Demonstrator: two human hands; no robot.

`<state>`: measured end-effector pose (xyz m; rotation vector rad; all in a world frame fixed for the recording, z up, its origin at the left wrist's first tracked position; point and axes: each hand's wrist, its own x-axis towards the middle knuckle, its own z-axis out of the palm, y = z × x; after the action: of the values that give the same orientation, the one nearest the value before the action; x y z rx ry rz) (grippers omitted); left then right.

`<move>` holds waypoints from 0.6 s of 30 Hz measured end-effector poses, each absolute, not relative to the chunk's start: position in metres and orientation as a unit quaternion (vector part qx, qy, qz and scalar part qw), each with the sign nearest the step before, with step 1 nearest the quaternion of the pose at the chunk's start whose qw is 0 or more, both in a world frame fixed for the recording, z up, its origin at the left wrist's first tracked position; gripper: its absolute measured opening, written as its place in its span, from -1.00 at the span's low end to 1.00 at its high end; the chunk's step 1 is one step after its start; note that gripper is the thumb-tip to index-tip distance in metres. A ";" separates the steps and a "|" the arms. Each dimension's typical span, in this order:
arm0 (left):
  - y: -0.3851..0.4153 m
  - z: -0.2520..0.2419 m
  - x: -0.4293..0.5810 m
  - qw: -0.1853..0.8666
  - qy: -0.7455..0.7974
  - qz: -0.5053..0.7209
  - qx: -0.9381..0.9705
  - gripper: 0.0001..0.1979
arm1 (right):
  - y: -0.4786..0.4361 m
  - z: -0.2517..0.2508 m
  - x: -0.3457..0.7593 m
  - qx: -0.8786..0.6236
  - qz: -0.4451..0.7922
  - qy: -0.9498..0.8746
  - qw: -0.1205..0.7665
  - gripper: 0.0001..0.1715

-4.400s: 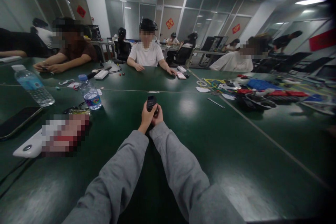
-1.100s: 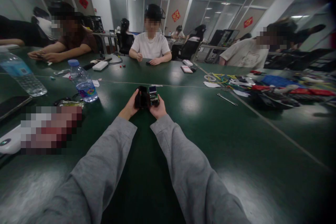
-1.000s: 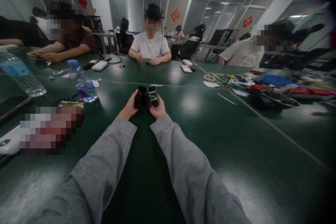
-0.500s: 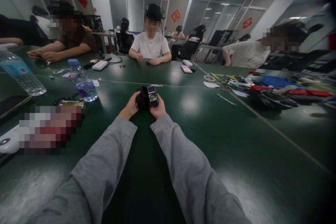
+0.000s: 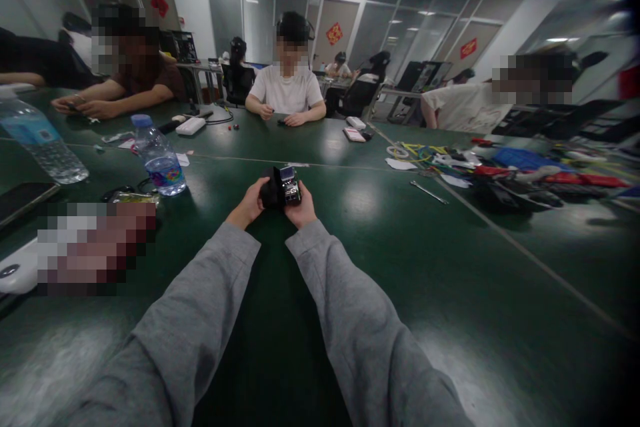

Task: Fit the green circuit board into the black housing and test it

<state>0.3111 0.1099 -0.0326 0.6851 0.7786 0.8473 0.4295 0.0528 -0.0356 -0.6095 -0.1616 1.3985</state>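
Observation:
Both my hands are together over the green table in the middle of the view. My left hand (image 5: 247,203) is closed round a black casing (image 5: 271,191). Fingers of my right hand (image 5: 303,207) grip a small circuit board with a little screen (image 5: 289,181), its face turned up towards me. The casing and the board sit side by side, close against each other; whether they are joined I cannot tell. My fingertips behind both pieces are hidden.
On the left stand two water bottles (image 5: 160,163), with a phone (image 5: 25,201) nearby. A wrench (image 5: 429,192) lies to the right, before a heap of cables and tools (image 5: 525,170). A person in white (image 5: 287,90) sits opposite; others sit at both sides.
The circuit board has tilted slightly in my right hand, and the casing's edge beside it has turned a little. My hands stay in nearly the same place.

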 end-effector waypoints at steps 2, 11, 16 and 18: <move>0.112 -0.034 0.313 0.765 0.366 0.410 0.336 -0.80 | 0.054 -0.037 0.430 -0.284 0.633 -0.065 0.717 -0.61; 0.110 -0.021 0.317 0.650 0.429 0.471 0.415 -0.57 | 0.054 -0.036 0.426 -0.294 0.617 -0.048 0.729 -0.74; 0.110 -0.021 0.318 0.601 0.449 0.492 0.442 -0.55 | 0.053 -0.035 0.423 -0.289 0.615 -0.068 0.730 -0.79; 0.110 -0.021 0.319 0.611 0.437 0.498 0.434 -0.53 | 0.054 -0.036 0.423 -0.291 0.613 -0.068 0.732 -0.79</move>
<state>0.3191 0.1101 -0.0209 1.0016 1.0082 1.1484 0.4234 0.0535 -0.0362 -0.6399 -0.1497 1.3487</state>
